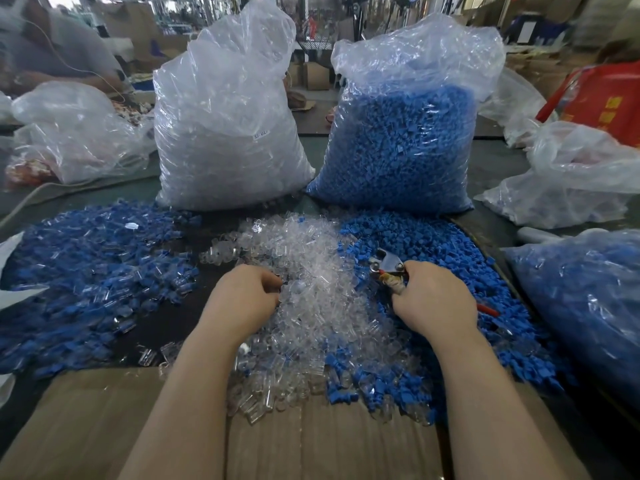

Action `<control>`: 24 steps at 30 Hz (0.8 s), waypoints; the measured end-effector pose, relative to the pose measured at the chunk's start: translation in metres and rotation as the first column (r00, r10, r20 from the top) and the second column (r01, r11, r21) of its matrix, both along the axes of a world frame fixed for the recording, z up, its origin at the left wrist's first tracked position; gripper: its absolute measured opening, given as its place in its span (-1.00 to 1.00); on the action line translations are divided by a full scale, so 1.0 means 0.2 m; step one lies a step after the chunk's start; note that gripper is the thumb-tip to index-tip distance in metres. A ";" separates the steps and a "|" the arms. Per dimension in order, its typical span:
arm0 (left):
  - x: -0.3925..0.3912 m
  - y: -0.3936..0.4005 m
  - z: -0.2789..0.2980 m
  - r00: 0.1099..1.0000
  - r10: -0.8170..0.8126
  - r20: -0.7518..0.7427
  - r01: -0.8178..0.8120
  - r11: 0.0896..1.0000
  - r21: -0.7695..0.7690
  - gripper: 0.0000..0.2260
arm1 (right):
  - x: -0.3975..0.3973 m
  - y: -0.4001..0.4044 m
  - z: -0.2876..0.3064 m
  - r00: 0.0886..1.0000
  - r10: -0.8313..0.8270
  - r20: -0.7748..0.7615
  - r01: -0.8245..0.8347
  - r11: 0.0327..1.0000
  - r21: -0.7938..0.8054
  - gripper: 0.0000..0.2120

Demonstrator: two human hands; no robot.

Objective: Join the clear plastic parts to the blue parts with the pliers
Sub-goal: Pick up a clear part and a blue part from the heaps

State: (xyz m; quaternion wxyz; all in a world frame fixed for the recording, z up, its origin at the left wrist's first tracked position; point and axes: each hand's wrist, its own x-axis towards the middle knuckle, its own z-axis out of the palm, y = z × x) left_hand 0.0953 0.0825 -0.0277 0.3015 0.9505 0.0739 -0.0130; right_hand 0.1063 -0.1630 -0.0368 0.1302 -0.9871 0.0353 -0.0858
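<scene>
White label on clear-parts bag (228,133): "SJ-01", last character unclear.

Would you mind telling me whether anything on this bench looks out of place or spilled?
Mostly orderly. The clear parts and blue parts overlap where their heaps meet, and some spill onto the cardboard at the near edge. A lone pale piece lies on the joined pile.

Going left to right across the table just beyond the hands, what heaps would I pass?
Heap of joined blue-and-clear pieces → heap of loose clear plastic parts → heap of loose blue plastic parts → clear bag of joined pieces.
</scene>
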 end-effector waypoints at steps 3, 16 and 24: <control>0.00 0.00 0.00 1.000 0.010 0.019 -0.010 1.000 -0.009 -0.92 | 0.00 0.00 0.00 1.000 -0.003 -0.017 0.003 1.000 -0.008 -0.88; -0.02 0.00 0.04 0.970 0.208 0.127 -0.122 0.865 -0.486 -0.83 | -0.01 0.03 0.03 0.995 -0.032 -0.089 0.030 0.999 -0.029 -0.83; -0.02 -0.07 0.09 0.978 0.196 0.066 -0.055 0.556 -0.829 -0.75 | -0.02 0.01 0.03 0.996 -0.072 -0.050 0.072 0.997 0.008 -0.76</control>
